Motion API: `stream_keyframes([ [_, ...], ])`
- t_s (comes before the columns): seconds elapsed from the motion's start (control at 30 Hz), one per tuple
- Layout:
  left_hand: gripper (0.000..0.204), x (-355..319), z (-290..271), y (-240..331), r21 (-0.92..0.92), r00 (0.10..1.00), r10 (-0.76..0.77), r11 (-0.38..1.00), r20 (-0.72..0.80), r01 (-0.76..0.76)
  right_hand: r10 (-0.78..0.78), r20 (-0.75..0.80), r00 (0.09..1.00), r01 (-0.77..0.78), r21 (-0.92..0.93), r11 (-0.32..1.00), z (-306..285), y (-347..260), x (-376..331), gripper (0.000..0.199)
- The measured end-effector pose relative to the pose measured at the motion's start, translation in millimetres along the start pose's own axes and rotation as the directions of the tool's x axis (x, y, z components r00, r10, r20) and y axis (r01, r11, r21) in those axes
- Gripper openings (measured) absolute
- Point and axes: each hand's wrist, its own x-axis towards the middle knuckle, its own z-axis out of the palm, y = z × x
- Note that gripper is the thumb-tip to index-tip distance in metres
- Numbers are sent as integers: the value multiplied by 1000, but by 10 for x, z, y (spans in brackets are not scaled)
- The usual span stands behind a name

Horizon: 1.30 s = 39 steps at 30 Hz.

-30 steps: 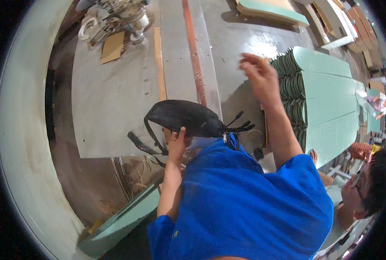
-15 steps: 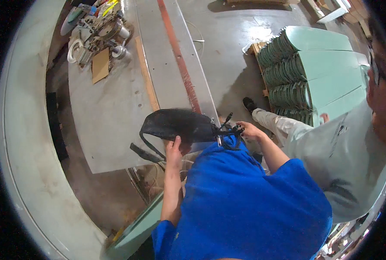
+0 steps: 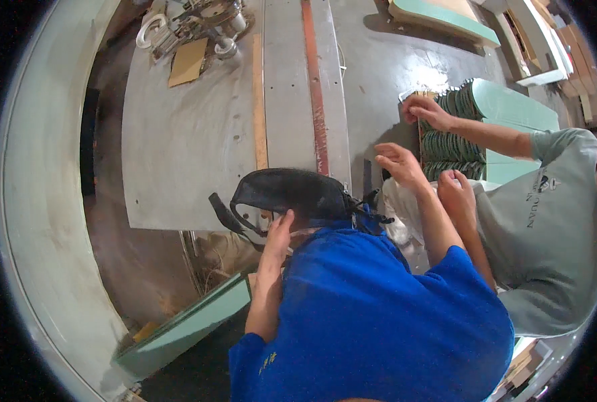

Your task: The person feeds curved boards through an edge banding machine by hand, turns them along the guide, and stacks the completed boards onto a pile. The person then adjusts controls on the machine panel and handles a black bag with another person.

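Observation:
A black waist bag [image 3: 285, 189] hangs at the front of my blue shirt, with a loose strap looping out on its left. My left hand [image 3: 278, 234] grips the bag's lower edge, the rest of its fingers partly hidden beneath it. Dark cords and buckles [image 3: 369, 208] dangle from the bag's right end. Off to the right of them, my right hand [image 3: 403, 163] is raised with its fingers apart, holding nothing.
A person in a grey-green shirt [image 3: 546, 221] stands close on my right, hands near mine. Ahead lies a grey work table [image 3: 184, 147] with a red strip [image 3: 315, 87], tools and cardboard [image 3: 188, 62]. Stacked pale-green panels [image 3: 513, 110] are beyond the person; another green panel [image 3: 191, 328] leans lower left.
My right hand has let go of the cords and moved up, fingers opened. The other person's arms have come forward into sight. The view has shifted; my left hand stays at the bag.

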Motion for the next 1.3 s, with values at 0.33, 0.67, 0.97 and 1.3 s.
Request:
stream_keyframes([
  [0.33, 39, -462, -3, 216, 353, 949, 303, 882, 82, -312, 55, 533, 844, -101, 57, 993, 403, -489, -263, 30],
  [0.67, 36, -606, 449, 470, 695, 577, 744, 217, 337, -686, -57, 471, 880, -24, 164, 986, 452, -720, -112, 21],
  [0.97, 36, -733, 397, 250, 570, 694, 667, 471, 269, -673, 185, 467, 865, -217, 16, 976, 157, -1203, -96, 24],
  [1.3, 34, -357, 59, -263, 137, 847, 532, 840, -21, -525, 38, 309, 950, -225, 595, 772, 408, -282, -124, 33],
])
